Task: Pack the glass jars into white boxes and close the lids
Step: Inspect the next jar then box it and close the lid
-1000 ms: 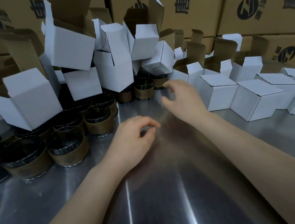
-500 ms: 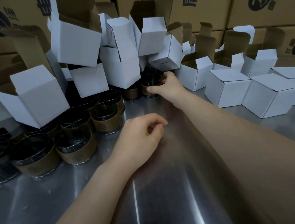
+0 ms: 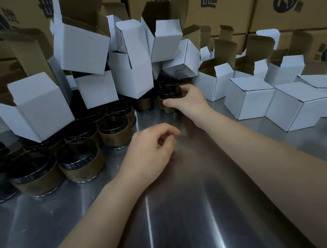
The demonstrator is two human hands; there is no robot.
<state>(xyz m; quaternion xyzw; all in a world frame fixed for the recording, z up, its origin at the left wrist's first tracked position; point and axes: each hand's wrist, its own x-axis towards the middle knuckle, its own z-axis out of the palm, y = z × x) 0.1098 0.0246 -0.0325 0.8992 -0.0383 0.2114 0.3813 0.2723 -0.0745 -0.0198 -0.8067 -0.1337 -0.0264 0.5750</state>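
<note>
Several dark glass jars with brown bands (image 3: pixel 81 165) stand in a cluster on the left of the steel table (image 3: pixel 169 215). One such jar (image 3: pixel 168 95) stands further back in the middle, and my right hand (image 3: pixel 188 100) grips it, thumb in front and fingers round its far side. My left hand (image 3: pixel 151 152) rests on the table near the middle, fingers loosely curled, holding nothing. A heap of open white boxes (image 3: pixel 130 66) is piled above and behind the jars. Closed white boxes (image 3: pixel 248 97) stand in a row on the right.
Large brown cartons (image 3: pixel 226 2) with black print form a wall behind the table. More open white boxes (image 3: pixel 215 80) stand upright between the heap and the closed row. One open box (image 3: pixel 33 107) leans over the left jars.
My right hand has reached forward from mid-table to the back and closed round a jar. My left hand has stayed about where it was.
</note>
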